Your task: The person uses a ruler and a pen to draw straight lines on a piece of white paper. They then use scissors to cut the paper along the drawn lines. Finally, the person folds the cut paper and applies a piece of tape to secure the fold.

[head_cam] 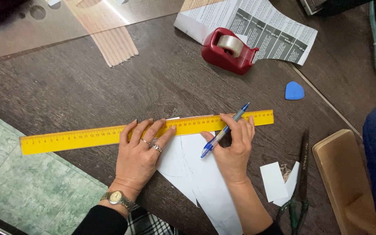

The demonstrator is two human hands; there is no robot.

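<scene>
While left hand presses flat, fingers spread, on yellow ruler, right hand grips blue pen, fingertips on ruler edge over white paper

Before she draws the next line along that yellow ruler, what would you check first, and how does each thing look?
1. Left hand pressing the yellow ruler: ok.
2. Ruler lying across the white paper: ok.
3. Blue pen in the right hand: ok, though its tip points away from the paper.
4. Ruler edge on the intended marks: cannot tell.
5. Scissors and tape dispenser off the paper: ok.
</scene>
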